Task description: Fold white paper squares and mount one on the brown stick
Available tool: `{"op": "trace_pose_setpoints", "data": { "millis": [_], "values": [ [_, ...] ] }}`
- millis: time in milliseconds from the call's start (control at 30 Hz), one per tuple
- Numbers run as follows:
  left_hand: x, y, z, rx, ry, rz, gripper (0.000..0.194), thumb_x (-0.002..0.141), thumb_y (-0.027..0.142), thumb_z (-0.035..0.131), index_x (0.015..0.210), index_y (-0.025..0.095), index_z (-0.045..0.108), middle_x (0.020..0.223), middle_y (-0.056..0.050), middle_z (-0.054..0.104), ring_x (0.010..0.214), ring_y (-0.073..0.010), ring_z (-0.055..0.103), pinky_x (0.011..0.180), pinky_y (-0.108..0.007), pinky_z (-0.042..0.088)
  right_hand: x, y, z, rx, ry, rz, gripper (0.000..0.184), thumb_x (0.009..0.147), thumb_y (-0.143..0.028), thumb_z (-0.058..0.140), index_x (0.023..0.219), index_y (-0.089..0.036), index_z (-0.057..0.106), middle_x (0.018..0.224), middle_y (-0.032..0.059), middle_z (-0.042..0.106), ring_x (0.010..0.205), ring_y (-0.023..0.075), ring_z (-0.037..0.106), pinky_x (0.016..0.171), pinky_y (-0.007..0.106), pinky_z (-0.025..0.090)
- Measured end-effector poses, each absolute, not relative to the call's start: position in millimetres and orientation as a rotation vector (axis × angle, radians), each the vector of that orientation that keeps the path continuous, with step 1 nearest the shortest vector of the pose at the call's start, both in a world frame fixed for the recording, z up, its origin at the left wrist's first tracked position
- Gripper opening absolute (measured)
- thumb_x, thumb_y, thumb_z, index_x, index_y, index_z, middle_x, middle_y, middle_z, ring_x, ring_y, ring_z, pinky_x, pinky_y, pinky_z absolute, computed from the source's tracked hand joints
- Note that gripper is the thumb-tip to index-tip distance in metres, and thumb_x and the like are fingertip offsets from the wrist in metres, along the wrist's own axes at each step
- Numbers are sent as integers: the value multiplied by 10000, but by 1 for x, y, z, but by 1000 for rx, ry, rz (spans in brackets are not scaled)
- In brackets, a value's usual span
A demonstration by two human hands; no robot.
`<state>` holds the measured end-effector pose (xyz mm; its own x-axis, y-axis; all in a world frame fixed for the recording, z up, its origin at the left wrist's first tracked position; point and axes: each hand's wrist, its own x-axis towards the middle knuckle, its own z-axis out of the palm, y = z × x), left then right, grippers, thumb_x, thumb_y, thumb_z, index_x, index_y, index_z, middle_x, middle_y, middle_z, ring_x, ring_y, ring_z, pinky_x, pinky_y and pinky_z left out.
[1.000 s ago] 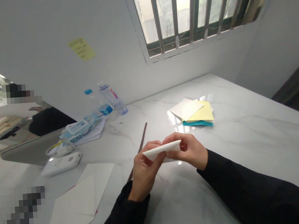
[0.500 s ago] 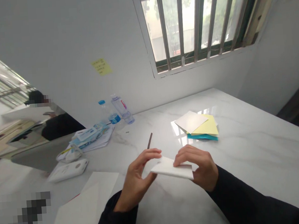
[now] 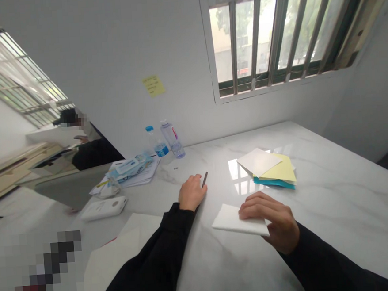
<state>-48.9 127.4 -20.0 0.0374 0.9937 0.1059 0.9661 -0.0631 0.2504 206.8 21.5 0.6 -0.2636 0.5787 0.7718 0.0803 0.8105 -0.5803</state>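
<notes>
White folded paper (image 3: 236, 220) sits pinched in the bent right hand (image 3: 274, 219); the left hand (image 3: 191, 193) reaches forward, fingers curled at the stick (image 3: 205, 179).

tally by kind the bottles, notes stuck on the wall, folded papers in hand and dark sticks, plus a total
Bottles: 2 (blue-capped bottle, purple-tinted bottle)
Yellow wall note: 1
Folded white paper in the right hand: 1
Dark stick by the left hand: 1
Total: 5
</notes>
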Motion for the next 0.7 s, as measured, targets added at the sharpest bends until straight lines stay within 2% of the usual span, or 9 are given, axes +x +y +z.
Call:
{"op": "trace_pose_setpoints", "data": {
  "millis": [100,200,300,400,467,533,600,700],
  "values": [
    [-38,129,-8,2088,2036,443,229,928,253,654,1128,143,678,1023,-103,701,975,-252,670,881,-420,528,208,28,-7,-705,-1616,838,22,876,-224,731,891,-234,745,833,56,736,772,226,665,713,377,548],
    [-28,106,12,2039,1861,531,304,861,150,609,1152,144,697,872,-82,698,821,-225,675,788,-346,517,208,38,-15,-787,-1246,1305,222,798,-352,829,937,-207,734,858,44,736,775,207,673,727,346,559],
    [-16,62,29,1964,1572,628,408,950,238,450,1325,204,608,921,-35,654,605,-123,595,572,-250,475,207,44,-16,-634,-958,1623,446,687,-419,903,1020,-193,710,865,43,746,770,203,695,762,342,573],
    [0,21,34,1489,1088,791,430,977,374,485,1352,185,577,840,-9,562,474,-63,417,444,-210,320,207,42,-12,-531,-866,1771,504,627,-454,929,985,-186,696,804,38,725,687,176,672,674,291,558],
    [10,3,33,1330,978,845,433,965,437,544,1308,178,599,783,16,505,467,-53,371,435,-206,274,208,39,-9,-515,-843,1815,512,601,-469,939,946,-200,673,742,15,687,654,160,647,642,267,543],
    [18,-7,31,1258,929,869,402,949,430,598,1273,193,623,767,28,479,488,-54,358,448,-207,269,209,37,-10,-518,-832,1814,518,597,-485,935,936,-225,642,672,-20,622,654,158,629,661,268,542],
    [22,-11,31,1242,905,882,356,937,381,634,1252,214,643,740,34,479,536,-71,377,488,-208,308,211,36,-13,-531,-830,1809,491,635,-487,911,943,-252,610,643,-40,570,651,158,607,672,279,538],
    [18,-11,37,1267,921,937,305,926,327,661,1215,233,685,731,18,541,629,-111,459,598,-234,412,214,36,-20,-559,-830,1836,437,713,-474,857,983,-286,570,680,-36,567,649,164,576,655,299,522]
  ]
}}
